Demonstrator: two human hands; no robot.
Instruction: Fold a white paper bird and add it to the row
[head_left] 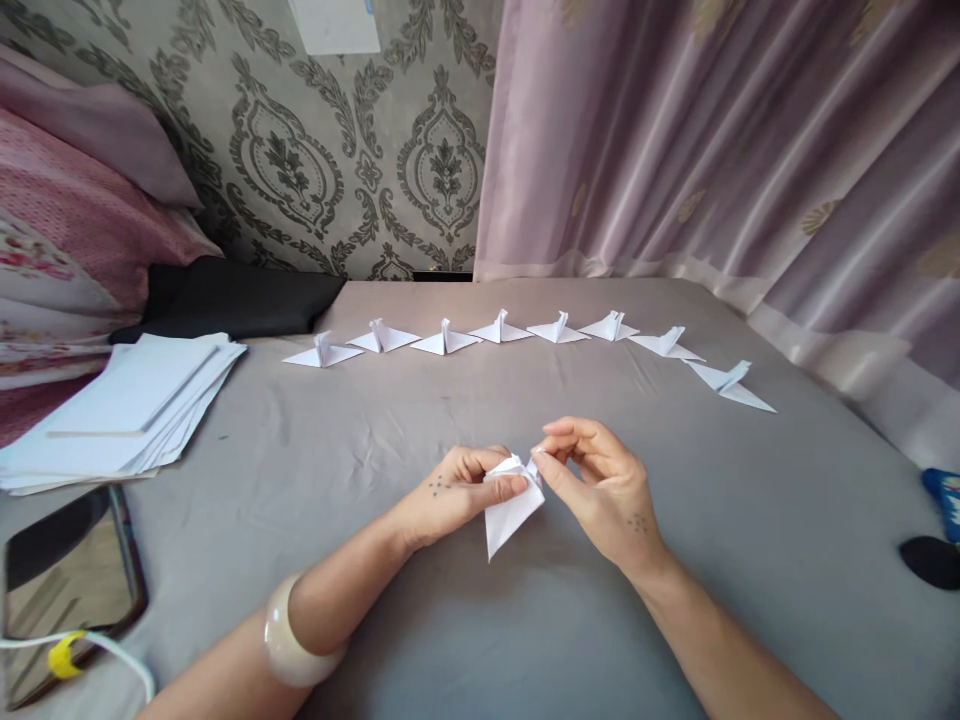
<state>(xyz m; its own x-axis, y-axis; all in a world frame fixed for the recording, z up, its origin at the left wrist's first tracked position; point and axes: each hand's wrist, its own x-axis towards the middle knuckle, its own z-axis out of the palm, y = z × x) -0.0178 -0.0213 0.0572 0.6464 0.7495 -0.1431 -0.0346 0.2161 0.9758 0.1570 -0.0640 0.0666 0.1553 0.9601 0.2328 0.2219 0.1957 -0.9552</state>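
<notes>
A partly folded piece of white paper [510, 510] hangs between both hands above the grey bedsheet [420, 610]; its pointed end aims down toward me. My left hand [457, 492] is closed round its upper left side, thumb pressed on top. My right hand [600, 485] pinches the paper's top right corner with thumb and forefinger, the other fingers curled. A pale bangle [289, 635] sits on my left wrist. Beyond the hands, several finished white paper birds [499, 330] stand in a curved row across the sheet.
A stack of white paper sheets [124, 410] lies at the left. A phone [71, 580] with a white cable [112, 650] lies at the near left. Black fabric [232, 297] and pink pillows [75, 210] are at the back left, a curtain [712, 150] at the right, dark objects [934, 560] at the right edge.
</notes>
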